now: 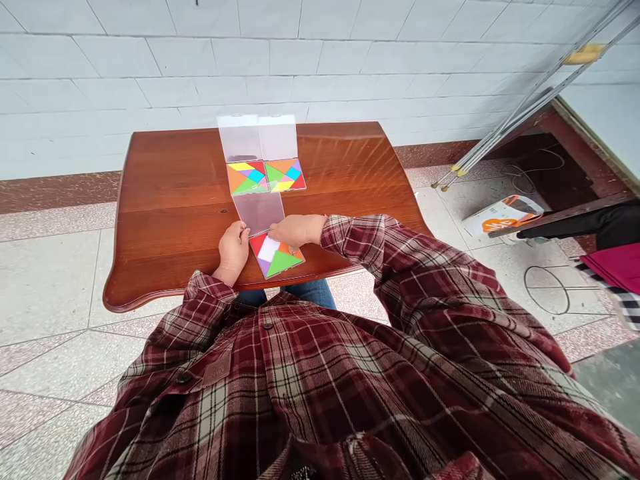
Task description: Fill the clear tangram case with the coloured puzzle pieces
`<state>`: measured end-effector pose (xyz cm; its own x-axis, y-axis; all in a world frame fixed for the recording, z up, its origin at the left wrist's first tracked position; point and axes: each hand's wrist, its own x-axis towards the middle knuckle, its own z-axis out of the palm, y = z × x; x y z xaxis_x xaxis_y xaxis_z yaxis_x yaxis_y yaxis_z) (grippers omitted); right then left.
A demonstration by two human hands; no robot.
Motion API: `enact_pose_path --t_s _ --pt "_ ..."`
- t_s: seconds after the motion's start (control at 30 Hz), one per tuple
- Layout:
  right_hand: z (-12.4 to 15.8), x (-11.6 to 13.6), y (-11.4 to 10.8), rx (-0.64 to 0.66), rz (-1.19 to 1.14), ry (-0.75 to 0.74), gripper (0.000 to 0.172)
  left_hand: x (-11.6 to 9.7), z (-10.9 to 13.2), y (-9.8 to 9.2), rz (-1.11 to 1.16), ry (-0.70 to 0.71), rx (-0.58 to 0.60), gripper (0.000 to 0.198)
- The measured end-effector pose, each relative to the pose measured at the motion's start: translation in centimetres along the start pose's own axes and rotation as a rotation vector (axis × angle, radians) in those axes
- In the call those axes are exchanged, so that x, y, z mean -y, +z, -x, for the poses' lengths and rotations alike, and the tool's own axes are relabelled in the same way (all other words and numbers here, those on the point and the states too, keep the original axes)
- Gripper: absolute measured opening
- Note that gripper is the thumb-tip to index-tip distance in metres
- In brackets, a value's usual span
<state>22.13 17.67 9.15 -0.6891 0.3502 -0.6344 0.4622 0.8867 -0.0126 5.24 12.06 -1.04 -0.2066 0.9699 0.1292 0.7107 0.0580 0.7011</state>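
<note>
A clear plastic folding case lies open on a polished wooden table. Its lower clear panel sits between my hands. My left hand pinches that panel's lower left edge. My right hand reaches across from the right, its fingertips at the same edge and just above a square of coloured tangram pieces. Two more coloured tangram squares lie side by side further up the case. Beyond them stand two empty clear panels.
White tiled wall behind the table, speckled tile floor around it. On the floor at right lie a printed cardboard box, a wire hoop stand and loose cable. Metal poles lean at upper right, above a dark red cloth.
</note>
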Motion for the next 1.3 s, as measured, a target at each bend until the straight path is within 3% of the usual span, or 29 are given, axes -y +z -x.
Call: enact_pose_path --t_s 0.13,0.33,0.47,0.53,0.67,0.77,0.87,0.97,1.07,1.17,1.3 --pt "-0.1 -0.3 -0.5 0.047 -0.001 -0.023 0.054 -0.2 0.0 -0.1 0.000 0.002 0.013 0.015" --pt "-1.3 -1.5 -0.6 0.039 -0.082 -0.052 0.027 -0.4 0.0 -0.3 -0.004 -0.014 0.013 0.014" --pt "0.2 -3.8 -0.4 -0.065 -0.302 -0.047 0.012 -0.5 -0.1 -0.4 -0.010 -0.006 0.028 0.014" --pt "1.9 -5.5 0.4 -0.175 -0.464 0.035 0.012 -0.6 -0.1 -0.5 -0.014 -0.009 0.032 0.014" --pt "5.3 -8.8 3.9 -0.402 -0.751 0.363 0.012 -0.6 -0.1 -0.4 -0.011 -0.033 0.033 0.012" --pt "6.5 -9.6 7.1 -0.433 -0.842 0.605 0.013 -0.6 -0.1 -0.4 -0.015 -0.023 0.023 0.012" --pt "6.4 -8.1 8.8 -0.478 -0.725 0.740 0.018 -0.5 -0.1 -0.3 -0.016 -0.015 0.014 0.012" --pt "5.2 -4.0 8.7 -0.629 -0.581 0.622 0.023 -0.4 -0.1 -0.2 0.000 -0.005 0.003 0.013" --pt "3.5 1.1 7.6 -0.542 -0.608 0.330 0.035 -0.4 -0.1 -0.2 0.010 0.002 -0.004 0.014" --pt "1.9 4.8 6.5 -0.410 -0.594 0.359 0.058 -0.6 0.0 -0.3 -0.002 0.005 -0.008 0.014" --pt "0.6 5.3 5.8 -0.332 -0.572 0.410 0.063 -0.9 0.1 -0.4 -0.010 -0.007 -0.007 0.013"
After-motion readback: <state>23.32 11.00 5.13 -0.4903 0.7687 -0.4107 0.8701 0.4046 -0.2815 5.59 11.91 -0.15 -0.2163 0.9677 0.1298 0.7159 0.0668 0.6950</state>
